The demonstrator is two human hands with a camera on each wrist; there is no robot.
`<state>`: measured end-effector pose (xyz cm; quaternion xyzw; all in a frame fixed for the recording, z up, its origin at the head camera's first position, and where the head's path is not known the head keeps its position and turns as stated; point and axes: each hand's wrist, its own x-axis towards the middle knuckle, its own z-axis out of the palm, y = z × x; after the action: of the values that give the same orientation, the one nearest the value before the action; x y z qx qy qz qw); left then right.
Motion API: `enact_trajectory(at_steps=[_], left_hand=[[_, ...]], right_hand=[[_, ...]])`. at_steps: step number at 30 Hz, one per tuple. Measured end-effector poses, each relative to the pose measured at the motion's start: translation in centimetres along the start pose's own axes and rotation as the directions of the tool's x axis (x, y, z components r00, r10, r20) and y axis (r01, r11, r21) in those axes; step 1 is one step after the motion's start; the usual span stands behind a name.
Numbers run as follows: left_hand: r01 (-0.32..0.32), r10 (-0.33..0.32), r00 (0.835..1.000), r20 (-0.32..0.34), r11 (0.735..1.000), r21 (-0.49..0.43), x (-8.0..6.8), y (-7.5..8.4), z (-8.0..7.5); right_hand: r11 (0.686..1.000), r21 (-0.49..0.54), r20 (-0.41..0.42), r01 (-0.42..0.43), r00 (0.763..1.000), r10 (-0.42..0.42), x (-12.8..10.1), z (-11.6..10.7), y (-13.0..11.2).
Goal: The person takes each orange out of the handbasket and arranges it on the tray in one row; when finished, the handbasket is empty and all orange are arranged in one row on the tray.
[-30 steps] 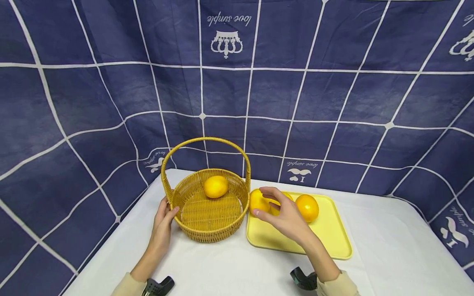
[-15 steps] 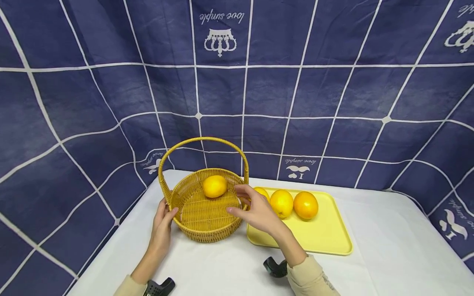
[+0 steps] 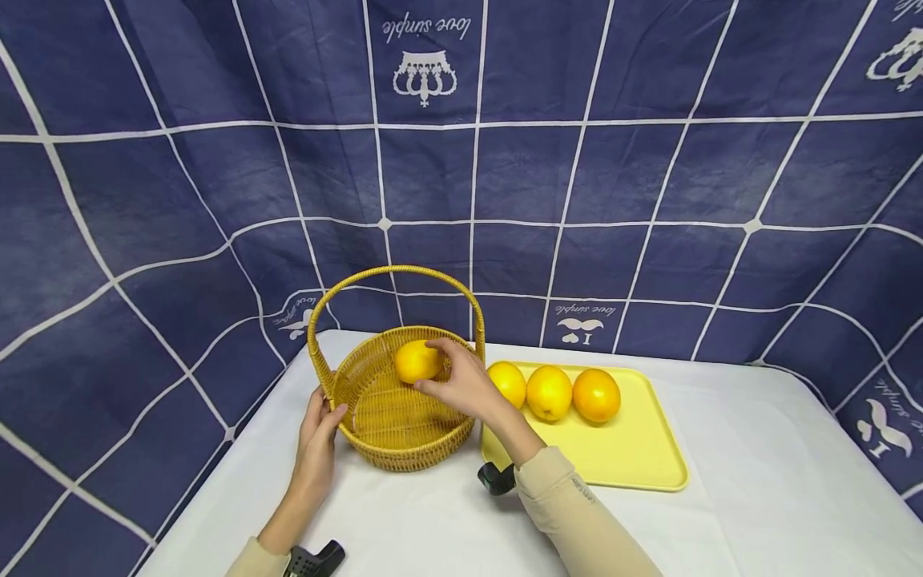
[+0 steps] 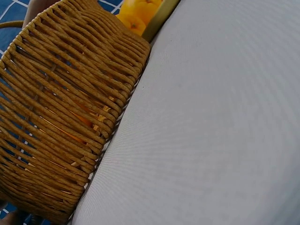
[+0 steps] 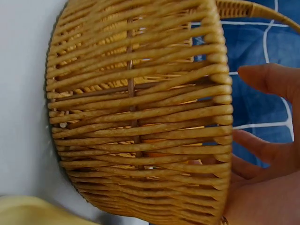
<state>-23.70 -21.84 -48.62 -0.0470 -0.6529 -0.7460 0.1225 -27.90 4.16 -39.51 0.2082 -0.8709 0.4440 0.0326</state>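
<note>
A yellow tray (image 3: 634, 461) is lying on the white tablecloth (image 3: 757, 481), carrying three oranges (image 3: 550, 393) in a row along its far edge. A navy backdrop (image 3: 649, 176) with a white grid pattern is hanging behind the table.

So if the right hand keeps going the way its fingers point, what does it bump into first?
Most likely the orange inside the basket; the right hand reaches over the rim, its fingertips already at the orange, though actual contact is hard to judge.
</note>
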Motion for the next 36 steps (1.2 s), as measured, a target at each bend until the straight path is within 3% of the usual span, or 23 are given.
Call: enact_trajectory(at_steps=[6, 13, 17, 23, 36], left_hand=[[0.006, -0.006, 1.000, 0.006, 1.000, 0.014, -0.1, 0.2, -0.1], [0.009, -0.009, 1.000, 0.005, 1.000, 0.022, 0.1, 0.3, 0.1], [0.003, -0.004, 1.000, 0.009, 1.000, 0.020, 0.1, 0.2, 0.1], [0.011, -0.011, 1.000, 0.012, 1.000, 0.020, -0.1, 0.1, -0.2], [0.019, -0.020, 1.000, 0.021, 0.999, 0.031, -0.1, 0.4, -0.2]], right_hand=[[0.998, -0.043, -0.013, -0.042, 0.999, 0.041, 1.6, 0.8, 0.2], [0.997, 0.003, 0.004, -0.072, 0.997, 0.072, 3.1, 1.7, 1.0], [0.997, -0.045, 0.016, -0.069, 0.997, 0.070, 3.8, 2.2, 1.4], [0.994, -0.096, 0.048, -0.056, 0.997, 0.061, 4.4, 2.8, 1.8], [0.981, -0.187, 0.009, -0.046, 0.999, 0.049, 4.7, 3.3, 1.9]])
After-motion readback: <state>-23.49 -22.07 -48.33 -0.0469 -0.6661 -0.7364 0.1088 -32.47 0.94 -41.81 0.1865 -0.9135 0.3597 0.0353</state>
